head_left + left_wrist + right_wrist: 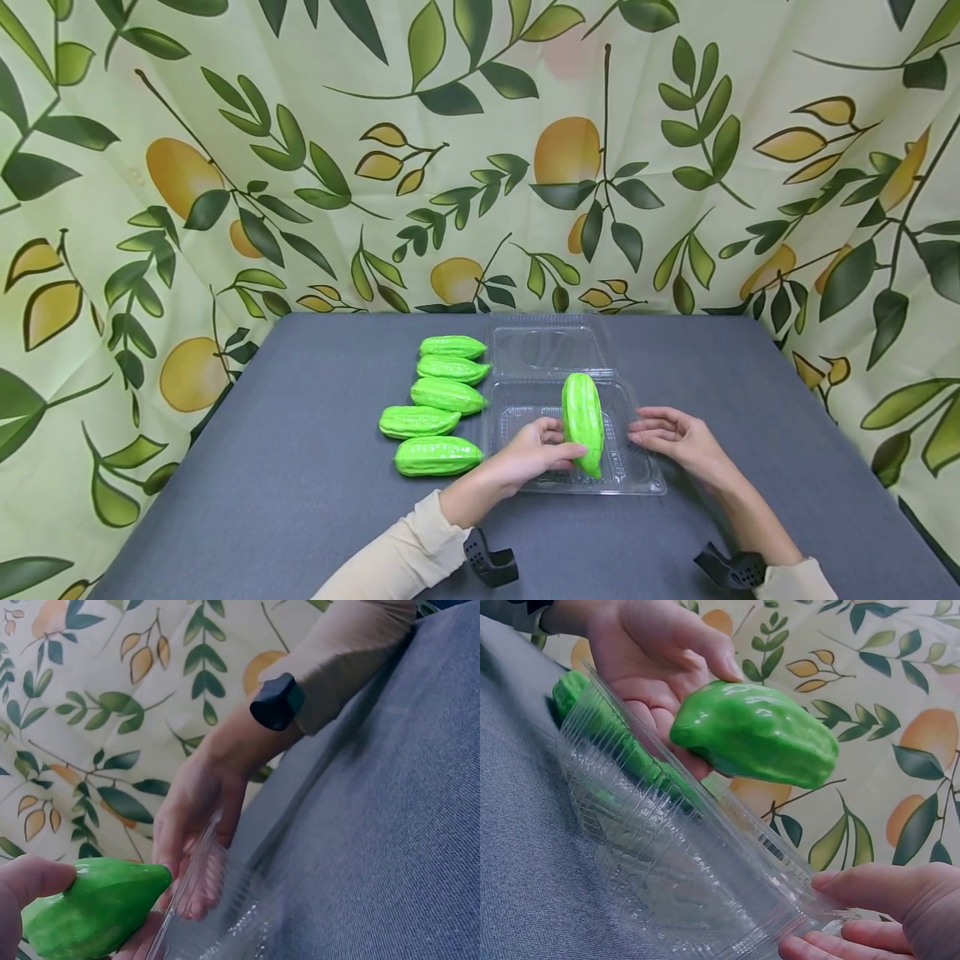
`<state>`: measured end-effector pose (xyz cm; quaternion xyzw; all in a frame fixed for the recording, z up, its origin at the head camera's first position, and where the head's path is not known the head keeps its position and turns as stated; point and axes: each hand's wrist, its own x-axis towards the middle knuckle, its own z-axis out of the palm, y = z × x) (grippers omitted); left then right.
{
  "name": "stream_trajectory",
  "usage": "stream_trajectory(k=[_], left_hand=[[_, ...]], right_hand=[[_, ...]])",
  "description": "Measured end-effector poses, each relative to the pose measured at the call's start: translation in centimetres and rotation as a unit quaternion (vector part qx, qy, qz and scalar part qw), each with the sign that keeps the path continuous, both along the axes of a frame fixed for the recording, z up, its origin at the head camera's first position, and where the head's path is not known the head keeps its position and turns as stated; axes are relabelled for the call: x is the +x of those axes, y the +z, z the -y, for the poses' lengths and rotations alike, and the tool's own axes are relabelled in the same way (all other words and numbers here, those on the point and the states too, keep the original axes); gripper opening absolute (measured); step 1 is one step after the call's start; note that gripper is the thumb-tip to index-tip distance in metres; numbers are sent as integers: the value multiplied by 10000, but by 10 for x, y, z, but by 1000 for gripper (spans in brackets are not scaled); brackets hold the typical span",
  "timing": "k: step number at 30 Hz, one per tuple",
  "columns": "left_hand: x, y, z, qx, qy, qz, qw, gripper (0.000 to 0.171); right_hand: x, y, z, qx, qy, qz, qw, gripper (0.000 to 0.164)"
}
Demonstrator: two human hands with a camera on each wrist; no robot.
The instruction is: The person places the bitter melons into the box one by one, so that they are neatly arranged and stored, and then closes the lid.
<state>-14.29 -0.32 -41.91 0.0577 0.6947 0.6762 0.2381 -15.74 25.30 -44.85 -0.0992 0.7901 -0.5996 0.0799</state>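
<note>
My left hand [531, 457] grips a bright green, ridged bitter melon [582, 417], thumb on one side and fingers on the other. It is held over the base of an open clear plastic clamshell container [630, 485], tip toward me in the head view. At the container's right side is my right hand [684, 443], its fingers extended and fingertips right at the rim. The right wrist view shows these fingers [855, 886] beside the clear wall. Several more bitter melons [438, 457] lie in a column left of the container.
The container's lid [551, 346] lies folded back on the far side of its base. Everything stands on a dark grey tabletop [315, 467]. A leaf-and-fruit patterned cloth [480, 192] hangs behind the table and along its sides.
</note>
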Motion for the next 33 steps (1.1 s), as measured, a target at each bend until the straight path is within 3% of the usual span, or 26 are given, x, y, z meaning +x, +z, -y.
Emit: stream_trajectory(k=[16,24,33], left_hand=[[-2,-4,-18,242,73,244,9994,38],[-9,-7,-30,45,402,264,9988,36],[-15,-14,-37,-373,314,184,9986,38]], right_hand=[[2,1,1,126,-93,167,9997,55],[3,2,0,98,-91,146,9998,54],[0,2,0,118,-60,122,9998,55]])
